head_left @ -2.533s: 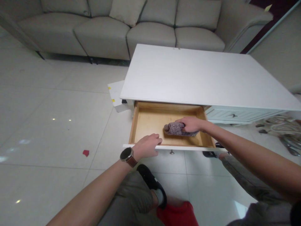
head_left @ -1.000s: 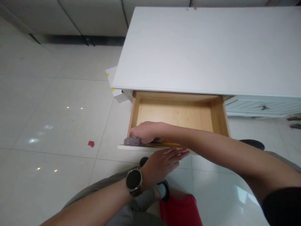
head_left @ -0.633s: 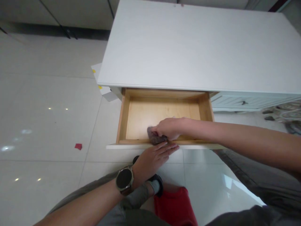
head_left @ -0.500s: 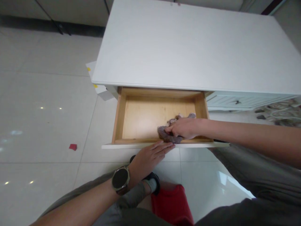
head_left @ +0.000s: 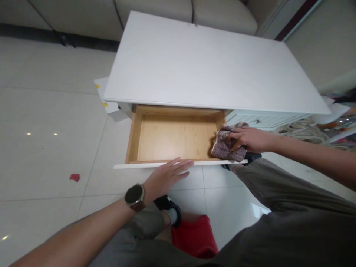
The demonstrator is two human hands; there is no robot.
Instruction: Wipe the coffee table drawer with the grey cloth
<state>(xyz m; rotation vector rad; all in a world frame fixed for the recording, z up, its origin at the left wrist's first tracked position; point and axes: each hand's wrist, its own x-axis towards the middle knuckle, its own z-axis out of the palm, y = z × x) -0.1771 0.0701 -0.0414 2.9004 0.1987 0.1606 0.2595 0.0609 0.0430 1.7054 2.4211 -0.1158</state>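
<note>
A wooden drawer [head_left: 144, 129] stands pulled out of a white coffee table [head_left: 205, 63]. My right hand [head_left: 247, 139] presses a crumpled purple-grey cloth [head_left: 224, 146] against the drawer's right inner wall and rim, fingers closed over it. My left hand [head_left: 167, 176], with a watch on the wrist, lies flat with fingers stretched out on the drawer's white front edge. The drawer floor is bare light wood.
A beige sofa [head_left: 155, 11] runs behind the table. White boxes with yellow tape [head_left: 107, 102] sit on the floor at the table's left corner. A red scrap [head_left: 74, 177] lies on the tiles. A red object [head_left: 194, 237] sits by my feet. Clutter lies at the far right.
My right hand has slid the cloth from the drawer's front left corner along the front to its right wall. My left hand stayed flat on the drawer front.
</note>
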